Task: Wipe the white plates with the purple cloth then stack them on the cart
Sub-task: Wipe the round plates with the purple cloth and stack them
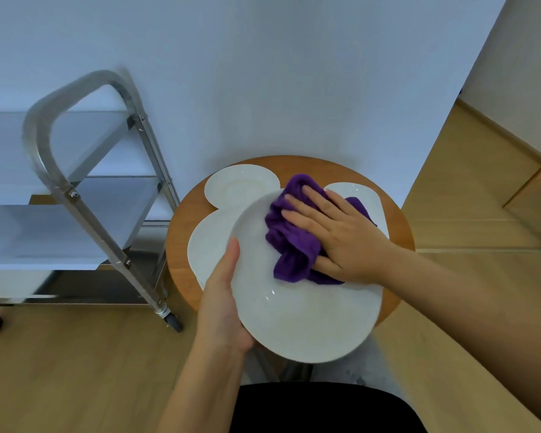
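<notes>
Center frame, your left hand (pixel 222 295) grips the white plate (pixel 297 307) by its rim, tilted up off the desk (pixel 397 220) for access; right hand (pixel 341 232), fingers flat, presses purple cloth (pixel 289 245) onto it. Cart (pixel 85 195) w/ bare shelves waits left.

Right hand (pixel 341 235) flat on purple cloth (pixel 289 242)

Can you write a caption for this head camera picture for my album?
Left hand holds a plate; right hand wipes it with the cloth.
</notes>
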A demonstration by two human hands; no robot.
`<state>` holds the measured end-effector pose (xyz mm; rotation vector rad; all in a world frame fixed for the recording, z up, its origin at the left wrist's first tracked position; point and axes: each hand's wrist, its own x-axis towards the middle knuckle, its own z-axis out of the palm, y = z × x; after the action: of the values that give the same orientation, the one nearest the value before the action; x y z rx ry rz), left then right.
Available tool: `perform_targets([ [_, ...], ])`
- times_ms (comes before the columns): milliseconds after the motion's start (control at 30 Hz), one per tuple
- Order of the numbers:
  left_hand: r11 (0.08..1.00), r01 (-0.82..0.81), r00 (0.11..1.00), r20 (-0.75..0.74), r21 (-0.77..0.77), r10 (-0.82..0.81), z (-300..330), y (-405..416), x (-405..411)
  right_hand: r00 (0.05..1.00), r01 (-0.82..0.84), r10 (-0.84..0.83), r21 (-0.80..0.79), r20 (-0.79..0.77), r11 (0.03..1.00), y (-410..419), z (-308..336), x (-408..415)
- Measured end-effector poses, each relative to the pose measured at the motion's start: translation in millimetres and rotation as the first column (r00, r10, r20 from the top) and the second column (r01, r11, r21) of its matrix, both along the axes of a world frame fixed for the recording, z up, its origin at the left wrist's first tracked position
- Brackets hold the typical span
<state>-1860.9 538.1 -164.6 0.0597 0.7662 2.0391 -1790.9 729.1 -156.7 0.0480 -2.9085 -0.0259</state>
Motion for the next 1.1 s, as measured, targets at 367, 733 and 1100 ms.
perform_targets([
  [367,0.941,-0.253,0.965,0.005,-0.224,0.261,5,18,7,0.958,0.281,-0.169,-0.644,0.232,0.711,-97,-35,19],
  [733,0.959,-0.242,0.956,-0.202,-0.145,0.211,28,21,-14,0.872,0.051,-0.382,-0.72,-0.306,0.692,-107,-10,5],
  [1100,0.998,0.066,0.954,0.292,0.021,-0.07,-8,32,-27,0.727,-0.516,-0.609,-0.837,-0.316,-0.182,-70,21,17],
])
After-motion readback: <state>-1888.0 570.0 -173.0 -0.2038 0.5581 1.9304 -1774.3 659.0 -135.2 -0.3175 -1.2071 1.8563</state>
